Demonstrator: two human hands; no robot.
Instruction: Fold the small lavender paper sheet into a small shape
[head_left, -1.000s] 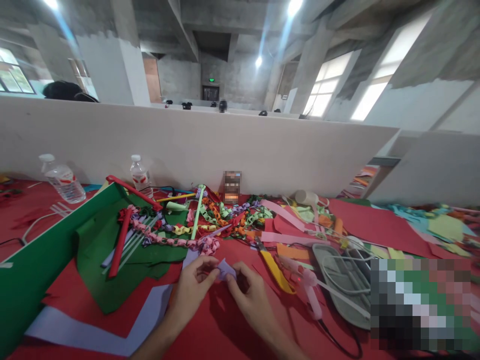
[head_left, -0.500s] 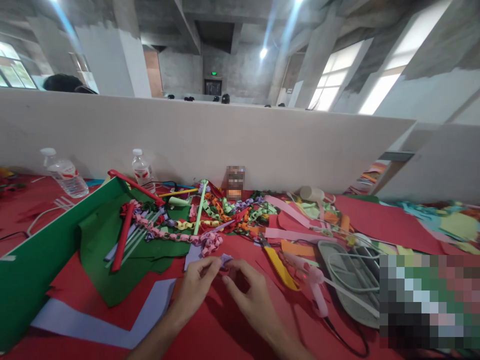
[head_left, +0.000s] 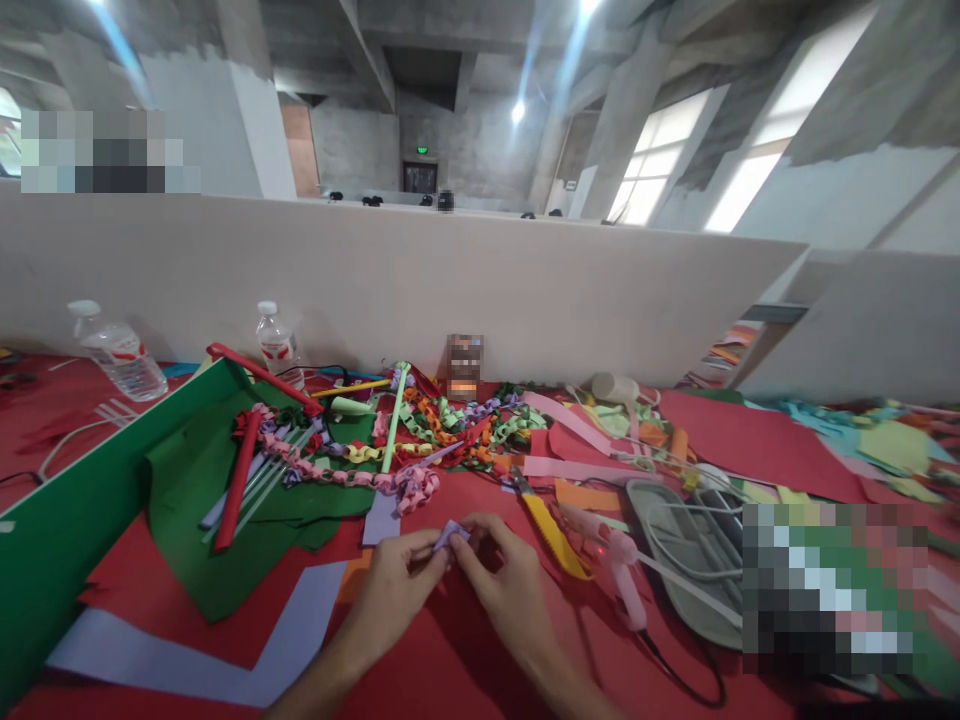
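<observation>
Item: small lilac paper piece (head_left: 452,534), pinched between fingertips of left hand (head_left: 394,590) and right hand (head_left: 504,590), just above the red table (head_left: 450,660) near its front edge. Folding appears partway, shape unfinished. Finished paper chains (head_left: 420,440) lie mid-table behind; pink glue gun (head_left: 619,565) beside the right hand.

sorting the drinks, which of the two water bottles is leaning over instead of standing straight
The left water bottle, near the table's far-left edge, leans over; the other water bottle, behind the green sheet, stands upright.
</observation>
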